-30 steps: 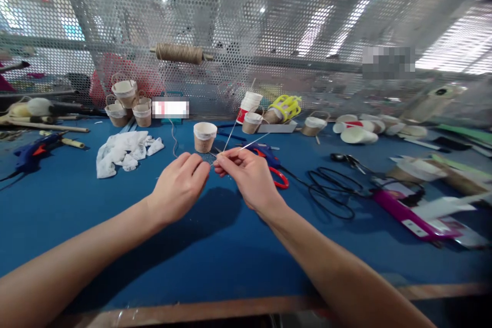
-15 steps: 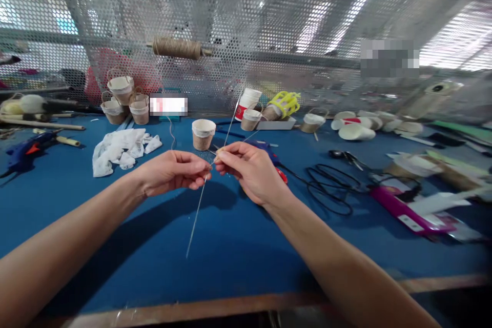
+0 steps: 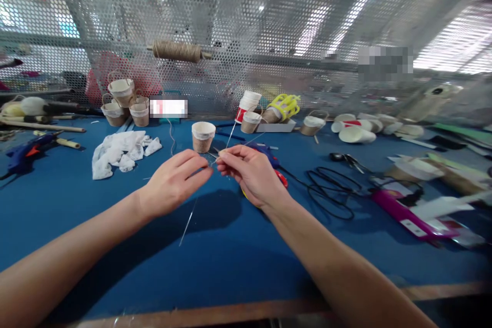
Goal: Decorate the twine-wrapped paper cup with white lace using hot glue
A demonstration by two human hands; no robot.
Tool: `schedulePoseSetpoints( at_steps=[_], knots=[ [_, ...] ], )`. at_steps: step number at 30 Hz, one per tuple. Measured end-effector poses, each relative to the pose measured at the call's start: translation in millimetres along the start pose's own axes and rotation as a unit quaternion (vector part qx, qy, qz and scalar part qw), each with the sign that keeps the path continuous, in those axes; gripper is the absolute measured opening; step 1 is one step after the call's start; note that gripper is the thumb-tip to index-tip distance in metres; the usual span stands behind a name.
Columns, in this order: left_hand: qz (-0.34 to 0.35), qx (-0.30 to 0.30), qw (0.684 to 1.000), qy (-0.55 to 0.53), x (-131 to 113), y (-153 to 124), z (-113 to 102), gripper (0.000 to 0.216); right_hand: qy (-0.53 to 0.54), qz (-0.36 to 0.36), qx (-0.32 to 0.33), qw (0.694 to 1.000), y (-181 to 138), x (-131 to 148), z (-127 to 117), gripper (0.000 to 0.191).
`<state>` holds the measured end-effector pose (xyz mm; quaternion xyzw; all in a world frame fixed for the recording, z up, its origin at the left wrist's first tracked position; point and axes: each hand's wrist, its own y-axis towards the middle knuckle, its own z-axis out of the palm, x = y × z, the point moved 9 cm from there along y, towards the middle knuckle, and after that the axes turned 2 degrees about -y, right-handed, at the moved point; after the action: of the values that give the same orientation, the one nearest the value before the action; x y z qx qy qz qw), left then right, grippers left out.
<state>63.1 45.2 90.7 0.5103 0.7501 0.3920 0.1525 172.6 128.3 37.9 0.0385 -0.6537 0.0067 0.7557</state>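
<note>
Both my hands meet over the middle of the table. My right hand [image 3: 251,171] is closed in a pinch on thin pale strands [image 3: 231,136], which look like wire or stiff string and cross at its fingertips. One strand slants from the lower left up past the fingers; a fainter one runs off to the right. My left hand [image 3: 175,182] shows its back, with thumb and forefinger closing in a pinch at the crossing; the exact contact is too small to see. Just beyond stands a small cup [image 3: 203,137] with brown wrapping and a white rim.
Small handled cups [image 3: 121,91] are stacked at the back left near crumpled white cloth [image 3: 119,151]. A blue glue gun [image 3: 28,152] lies far left, and another blue tool [image 3: 265,152] lies behind my right hand. Black cable [image 3: 330,189] and a purple power strip [image 3: 409,213] are at right.
My left hand has rolled over, so its back now faces up, and its fingers have shifted at the crossing. The slanting strand has turned slightly. My right hand keeps its pinch.
</note>
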Motion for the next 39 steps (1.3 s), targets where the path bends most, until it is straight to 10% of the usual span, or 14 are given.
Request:
schedulePoseSetpoints(
  at_steps=[4,7,9,11,14,17,19,22,27,30,32,36,38,39],
  knots=[
    [-0.266,-0.104,0.932,-0.224,43.3,-15.3,0.7,0.008,0.008,-0.045,-0.009,0.999,-3.0,5.8,1.5,0.014],
    [-0.548,-0.167,0.645,-0.506,64.2,-52.7,42.8,0.006,-0.003,-0.113,-0.028,0.993,-8.9,15.4,0.8,0.011],
    [-0.610,-0.176,0.459,-0.621,51.7,-62.1,68.1,0.009,-0.029,-0.152,-0.036,0.987,-12.1,21.1,0.8,0.010],
    [-0.626,-0.170,0.393,-0.652,44.4,-64.2,76.8,0.010,-0.048,-0.163,-0.039,0.985,-11.0,22.7,-0.3,0.011],
    [-0.625,-0.114,0.487,-0.599,47.7,-68.0,72.3,0.013,-0.016,-0.100,-0.057,0.993,0.1,12.1,-10.3,0.013],
    [-0.477,-0.014,0.796,-0.371,52.7,-47.6,41.4,0.019,0.018,-0.034,-0.071,0.997,9.9,2.4,-20.4,0.013],
    [-0.281,-0.020,0.945,-0.168,35.8,-25.7,12.9,0.014,0.021,-0.020,-0.064,0.998,12.2,1.2,-21.2,0.013],
    [-0.076,-0.036,0.996,0.018,8.7,-12.6,-3.4,0.018,0.025,0.001,-0.047,0.999,8.8,-1.8,-14.8,0.015],
    [-0.031,-0.044,0.998,0.028,5.3,-6.2,-4.7,0.014,0.024,0.009,-0.024,0.999,-1.9,-4.2,-0.6,0.018],
    [-0.197,-0.095,0.968,-0.119,31.7,-11.5,-5.6,0.010,0.029,-0.030,-0.025,0.999,-5.9,1.6,2.2,0.017],
    [-0.393,-0.132,0.856,-0.309,58.7,-29.5,11.3,0.005,0.019,-0.083,-0.035,0.996,-9.0,10.6,1.7,0.016],
    [-0.601,-0.144,0.497,-0.610,54.5,-57.5,69.0,0.012,-0.021,-0.150,-0.049,0.987,-11.3,22.3,-0.6,0.013],
    [-0.614,-0.126,0.448,-0.637,48.2,-59.4,77.7,0.013,-0.006,-0.113,-0.051,0.992,-5.0,15.5,-4.6,0.013],
    [-0.613,-0.105,0.472,-0.624,48.0,-60.4,77.7,0.013,0.007,-0.087,-0.055,0.995,-0.8,10.6,-8.0,0.013]
  ],
)
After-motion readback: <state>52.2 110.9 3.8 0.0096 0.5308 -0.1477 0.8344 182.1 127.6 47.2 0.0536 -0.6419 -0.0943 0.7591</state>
